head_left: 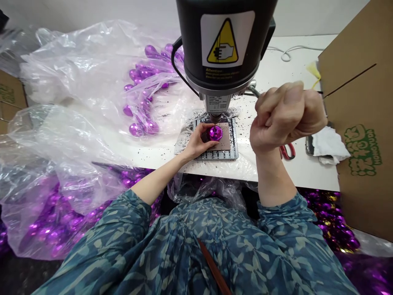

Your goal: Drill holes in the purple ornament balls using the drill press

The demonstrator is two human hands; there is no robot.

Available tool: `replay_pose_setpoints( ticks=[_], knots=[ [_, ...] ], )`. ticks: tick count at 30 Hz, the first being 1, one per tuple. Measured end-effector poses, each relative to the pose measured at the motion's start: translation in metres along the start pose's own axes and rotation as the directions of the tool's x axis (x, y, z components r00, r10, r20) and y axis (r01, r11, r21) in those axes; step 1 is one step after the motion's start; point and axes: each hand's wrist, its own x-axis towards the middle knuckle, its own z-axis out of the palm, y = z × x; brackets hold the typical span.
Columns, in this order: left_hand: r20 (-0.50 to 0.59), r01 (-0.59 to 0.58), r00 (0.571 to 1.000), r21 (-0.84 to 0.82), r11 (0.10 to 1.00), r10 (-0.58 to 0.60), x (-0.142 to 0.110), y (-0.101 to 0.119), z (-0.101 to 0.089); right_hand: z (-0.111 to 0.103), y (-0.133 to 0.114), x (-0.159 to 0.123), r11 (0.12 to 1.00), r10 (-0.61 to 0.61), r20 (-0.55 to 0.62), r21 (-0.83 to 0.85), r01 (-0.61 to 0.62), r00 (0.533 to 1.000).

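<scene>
Below the black drill press (227, 45), my left hand (198, 143) grips a shiny purple ball-shaped ornament (216, 133) between thumb and fingers. The ornament sits on a flat brownish board (225, 143) that lies on the slotted metal base plate (235, 149). The chuck (215, 118) is right at the ornament's top; whether a bit has entered it I cannot make out. My right hand (287, 112) is closed in a fist around the end of the press's feed lever (254, 91), raised to the right of the machine.
Dark shavings litter the white table (147, 153). Purple ornaments (144, 73) lie under clear plastic at the back left, and more purple ones (58, 221) fill a bag at lower left. To the right are red-handled scissors (287, 151), a white cloth (328, 143) and a cardboard box (362, 102).
</scene>
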Motion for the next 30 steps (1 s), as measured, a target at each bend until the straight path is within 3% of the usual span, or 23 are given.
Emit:
replay_pose_setpoints(
  ticks=[8, 18, 21, 24, 27, 28, 30],
  knots=[
    [-0.012, -0.005, 1.000, -0.048, 0.999, 0.004, 0.001, 0.001, 0.001, -0.016, 0.017, -0.014, 0.989, -0.149, 0.024, 0.011, 0.149, 0.988],
    [-0.004, -0.001, 1.000, -0.011, 1.000, 0.001, 0.001, 0.002, 0.001, -0.017, 0.025, -0.023, 0.957, -0.285, 0.048, 0.062, 0.282, 0.957],
    [-0.013, -0.007, 1.000, 0.012, 1.000, 0.007, 0.002, 0.004, 0.002, -0.008, 0.015, -0.013, 0.981, -0.191, -0.012, 0.009, 0.191, 0.981],
    [-0.057, -0.003, 0.998, 0.116, 0.993, 0.009, 0.000, 0.013, 0.001, 0.010, 0.002, 0.014, 0.999, -0.016, -0.061, -0.045, 0.014, 0.998],
    [-0.129, -0.018, 0.990, 0.254, 0.967, 0.052, -0.016, 0.032, -0.009, 0.022, -0.005, 0.039, 0.990, 0.138, 0.001, -0.030, -0.138, 0.990],
    [-0.105, -0.048, 0.991, 0.283, 0.958, 0.080, -0.025, 0.041, -0.014, 0.023, -0.005, 0.044, 0.987, 0.162, 0.011, -0.018, -0.162, 0.987],
    [0.091, -0.150, 0.988, 0.302, 0.942, 0.128, -0.050, 0.058, -0.025, 0.025, -0.005, 0.047, 0.983, 0.183, -0.003, 0.003, -0.183, 0.983]
  ],
)
